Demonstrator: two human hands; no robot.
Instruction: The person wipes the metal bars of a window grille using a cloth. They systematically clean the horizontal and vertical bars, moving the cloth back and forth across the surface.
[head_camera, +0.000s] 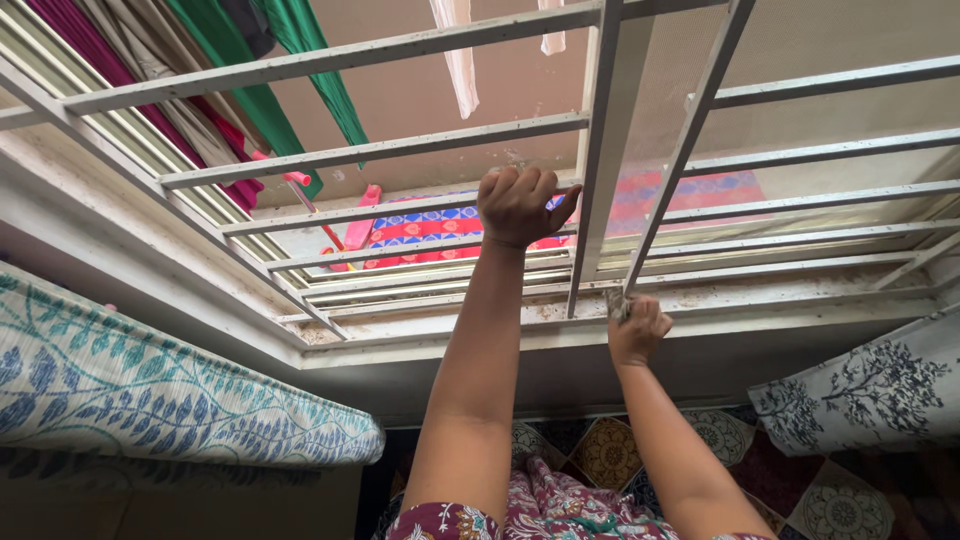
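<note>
My left hand (520, 205) is closed around a horizontal bar of a white metal window grille (380, 150). Lower down, my right hand (638, 330) presses a small grey cloth (617, 303) against the foot of a slanted upright bar (690, 140), close to the dirty window sill (780, 300). Both forearms reach up from the bottom of the view. A fine mesh screen (820, 60) covers the right part of the grille.
Green, maroon and white cloths (250, 90) hang outside beyond the bars, and a red and blue patterned fabric (430, 225) lies below. A leaf-patterned curtain (150, 390) hangs at left, a tree-patterned one (870, 385) at right. Patterned bedding (760, 470) lies beneath me.
</note>
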